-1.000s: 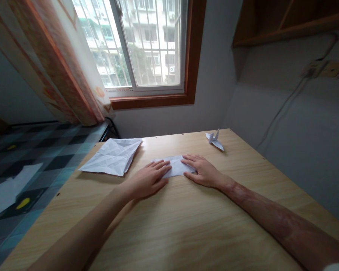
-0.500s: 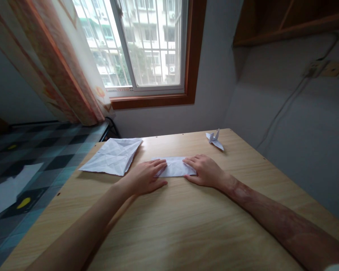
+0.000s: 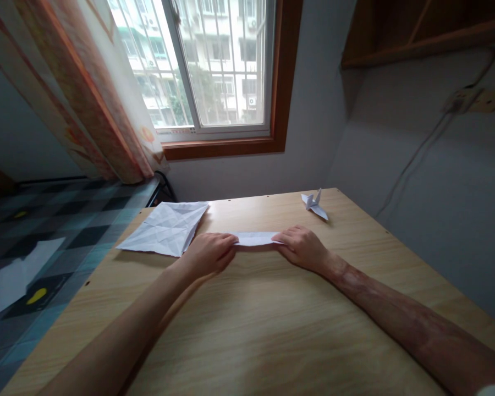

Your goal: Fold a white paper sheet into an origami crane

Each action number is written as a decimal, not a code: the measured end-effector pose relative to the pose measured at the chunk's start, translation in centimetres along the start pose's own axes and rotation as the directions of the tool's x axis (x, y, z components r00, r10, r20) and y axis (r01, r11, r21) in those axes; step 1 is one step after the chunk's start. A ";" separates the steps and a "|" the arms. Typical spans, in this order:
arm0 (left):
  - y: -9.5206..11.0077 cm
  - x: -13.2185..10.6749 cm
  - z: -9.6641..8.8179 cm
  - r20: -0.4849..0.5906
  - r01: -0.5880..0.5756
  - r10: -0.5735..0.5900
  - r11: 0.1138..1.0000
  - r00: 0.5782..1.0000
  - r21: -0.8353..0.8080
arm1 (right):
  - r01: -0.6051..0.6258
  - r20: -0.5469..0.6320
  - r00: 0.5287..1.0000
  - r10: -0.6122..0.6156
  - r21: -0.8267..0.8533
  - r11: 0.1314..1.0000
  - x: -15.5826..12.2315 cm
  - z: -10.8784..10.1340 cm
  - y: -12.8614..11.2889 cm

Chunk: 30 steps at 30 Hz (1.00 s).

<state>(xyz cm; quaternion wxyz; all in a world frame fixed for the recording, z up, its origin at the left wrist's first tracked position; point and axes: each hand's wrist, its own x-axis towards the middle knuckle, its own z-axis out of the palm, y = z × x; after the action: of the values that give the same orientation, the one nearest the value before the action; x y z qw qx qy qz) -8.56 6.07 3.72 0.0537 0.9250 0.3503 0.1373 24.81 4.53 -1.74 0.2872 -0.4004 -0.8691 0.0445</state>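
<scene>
A narrow folded white paper (image 3: 256,238) lies across the middle of the wooden table (image 3: 272,330). My left hand (image 3: 208,254) pinches its left end with curled fingers. My right hand (image 3: 303,248) grips its right end the same way. The near edge of the paper is lifted off the table between the two hands.
A creased white sheet (image 3: 165,226) lies flat at the table's far left. A small folded paper crane (image 3: 313,203) stands at the far right near the wall. A window (image 3: 206,66) and a curtain (image 3: 86,93) are behind the table; a bed with a checked cover (image 3: 33,242) is at left.
Both hands went from lying flat on the folded paper to pinching its ends. The paper's near edge has risen, so it looks narrower.
</scene>
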 end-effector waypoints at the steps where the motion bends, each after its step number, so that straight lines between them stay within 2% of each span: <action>1: 0.0 0.1 -0.1 -0.018 0.041 -0.041 0.998 0.999 -0.039 | -0.032 -0.049 0.998 0.034 0.061 0.998 0.0 0.0 0.0; 3: 0.1 0.3 -0.2 -0.064 0.128 -0.141 0.977 0.988 -0.171 | -0.119 -0.160 0.973 0.163 0.255 0.960 0.1 0.1 0.0; 5: 0.0 0.6 -0.2 -0.091 0.192 -0.244 0.903 0.965 -0.385 | -0.191 -0.191 0.925 0.328 0.512 0.838 0.3 0.3 0.1; 7: -0.2 0.8 0.1 -0.042 0.247 -0.322 0.797 0.946 -0.552 | -0.245 -0.095 0.896 0.434 0.709 0.661 0.5 0.6 0.2; 8: -0.4 0.8 0.3 -0.003 0.282 -0.350 0.760 0.937 -0.586 | -0.274 -0.028 0.892 0.452 0.760 0.589 0.6 0.8 0.4; 9: -0.6 0.8 0.6 0.028 0.323 -0.378 0.749 0.925 -0.578 | -0.306 0.028 0.891 0.453 0.774 0.555 0.6 1.0 0.6; 11: -0.8 0.6 1.4 0.010 0.402 -0.449 0.790 0.894 -0.462 | -0.350 0.076 0.897 0.436 0.724 0.595 0.6 1.4 1.0; 13: -0.6 0.4 2.1 -0.112 0.432 -0.482 0.850 0.869 -0.302 | -0.354 0.025 0.907 0.421 0.589 0.727 0.5 1.6 1.3; 15: 0.2 0.2 2.7 -0.272 0.371 -0.404 0.914 0.873 -0.166 | -0.318 -0.067 0.925 0.374 0.404 0.858 0.6 1.6 1.5; 16: 0.7 0.2 3.0 -0.317 0.302 -0.319 0.948 0.893 -0.103 | -0.292 -0.104 0.935 0.339 0.318 0.902 0.6 1.6 1.4; 17: 1.3 0.2 3.1 -0.319 0.213 -0.220 0.975 0.922 -0.057 | -0.266 -0.124 0.945 0.303 0.247 0.932 0.6 1.5 1.4; 19: 2.3 0.3 3.4 -0.236 0.014 -0.021 0.999 0.971 -0.032 | -0.222 -0.119 0.963 0.243 0.169 0.960 0.6 1.2 1.1; 20: 2.7 0.3 3.6 -0.182 -0.067 0.058 0.997 0.982 -0.045 | -0.201 -0.112 0.969 0.219 0.153 0.967 0.6 1.1 1.0; 22: 3.1 0.4 3.9 -0.108 -0.159 0.151 0.984 0.983 -0.075 | -0.143 -0.092 0.983 0.158 0.150 0.978 0.5 0.9 0.7; 26: 3.0 0.3 4.3 -0.095 -0.174 0.165 0.979 0.982 -0.104 | 0.057 -0.005 0.998 -0.057 0.143 0.988 0.3 0.8 -0.1; 28: 2.8 0.2 4.5 -0.107 -0.151 0.139 0.982 0.984 -0.115 | 0.147 0.076 0.985 -0.157 0.122 0.982 0.2 0.7 -0.6; 30: 2.7 0.1 4.7 -0.127 -0.108 0.093 0.987 0.988 -0.119 | 0.179 0.165 0.967 -0.196 0.114 0.977 0.0 0.6 -1.1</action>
<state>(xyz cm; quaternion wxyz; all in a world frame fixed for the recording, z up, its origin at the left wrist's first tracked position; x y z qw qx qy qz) -5.42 4.13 -0.22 0.0836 0.9262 0.2963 0.2175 23.73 3.85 -1.94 0.2318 -0.2961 -0.9218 0.0947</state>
